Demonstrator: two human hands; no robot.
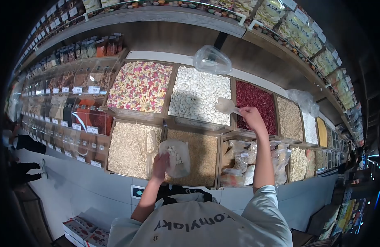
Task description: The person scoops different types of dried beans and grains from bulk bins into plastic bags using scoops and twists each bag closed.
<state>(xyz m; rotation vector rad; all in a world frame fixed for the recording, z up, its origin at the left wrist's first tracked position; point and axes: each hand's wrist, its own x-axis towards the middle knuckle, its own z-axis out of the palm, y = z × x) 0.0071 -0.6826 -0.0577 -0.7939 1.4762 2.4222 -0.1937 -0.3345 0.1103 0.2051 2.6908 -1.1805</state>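
Observation:
My right hand [251, 118] is closed round the handle of a clear scoop [225, 105]. The scoop's head lies over the right side of a wooden bin of large white beans [198, 88]. My left hand [160, 165] grips the edge of a clear plastic bag [179, 168], which has some white beans [177, 155] inside. This bag hangs above a bin of brown grain [202, 154]. Left of it, a second scoop [150, 144] rests in a bin of pale flakes [126, 142].
Dark red beans [262, 105] fill the bin right of the white ones; multicoloured pieces [138, 86] fill the one left. Packaged goods [249, 158] sit in the front row. A crumpled plastic bag [212, 59] lies at the back edge, below a long shelf [169, 20].

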